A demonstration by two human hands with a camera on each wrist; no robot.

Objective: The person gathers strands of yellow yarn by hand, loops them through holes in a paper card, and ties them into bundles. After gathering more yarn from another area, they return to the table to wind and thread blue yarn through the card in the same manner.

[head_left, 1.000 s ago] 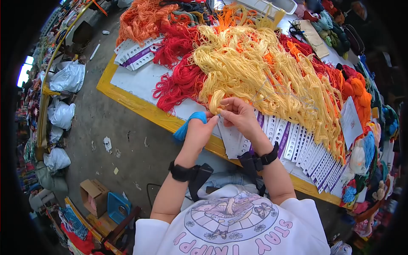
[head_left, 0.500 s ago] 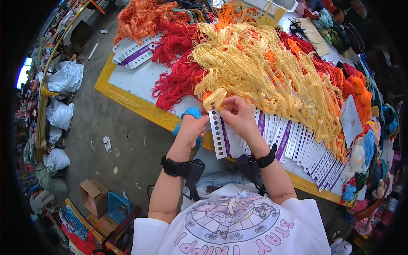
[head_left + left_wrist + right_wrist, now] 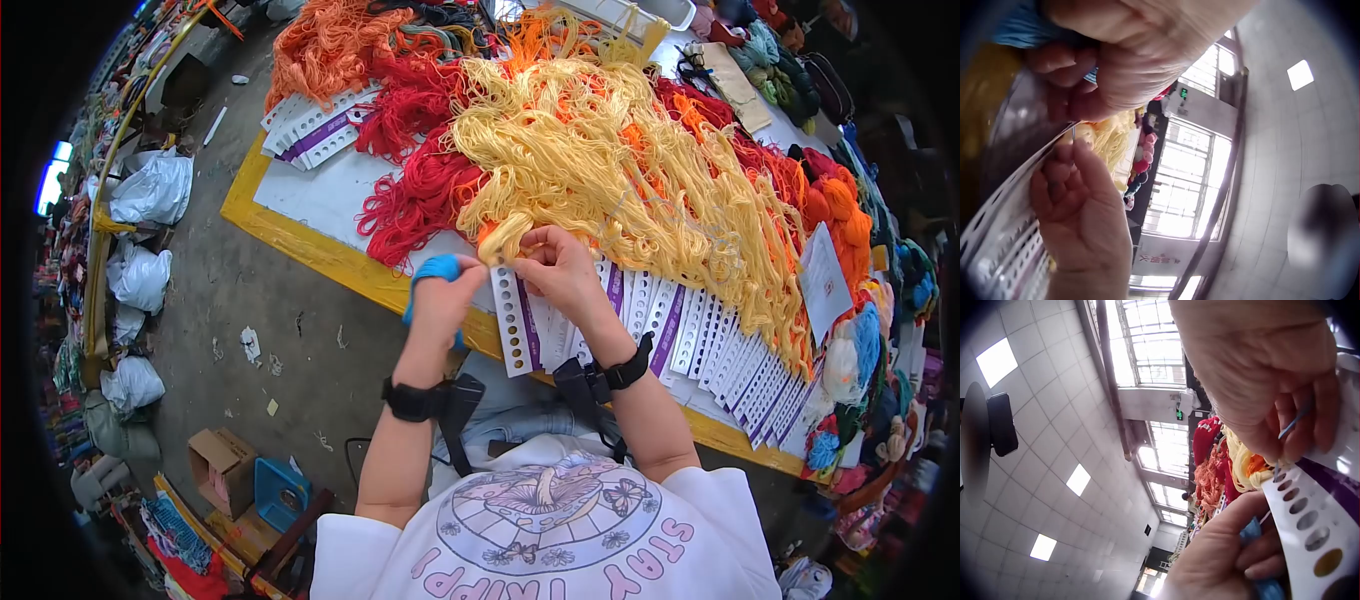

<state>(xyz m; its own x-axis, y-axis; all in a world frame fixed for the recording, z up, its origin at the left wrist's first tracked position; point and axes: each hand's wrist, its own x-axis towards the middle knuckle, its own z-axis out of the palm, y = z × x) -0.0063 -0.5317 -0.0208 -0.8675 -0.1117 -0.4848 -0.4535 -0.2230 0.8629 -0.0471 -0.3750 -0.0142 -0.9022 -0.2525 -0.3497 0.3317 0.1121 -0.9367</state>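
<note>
A skein of bright blue thread (image 3: 436, 268) is looped over my left hand (image 3: 446, 302), which grips it in curled fingers. The left fingertips and thumb are right at the top corner of a white card (image 3: 512, 335) with a row of punched holes and a purple stripe. My right hand (image 3: 568, 275) pinches a thin blue strand (image 3: 1297, 420) at the card's top hole. Yellow thread (image 3: 505, 232) lies just behind the top end of the card, close to both hands' fingertips.
A big heap of yellow skeins (image 3: 600, 150) covers the table, with red thread (image 3: 415, 200) and orange thread (image 3: 330, 50) to its left. More punched cards (image 3: 720, 345) fan out along the front. Yellow tape marks the table edge (image 3: 300, 250).
The punched card has come into view between the hands, standing out toward the front edge. My left hand has shifted left with the blue skein; the right hand stays nearly in place.
</note>
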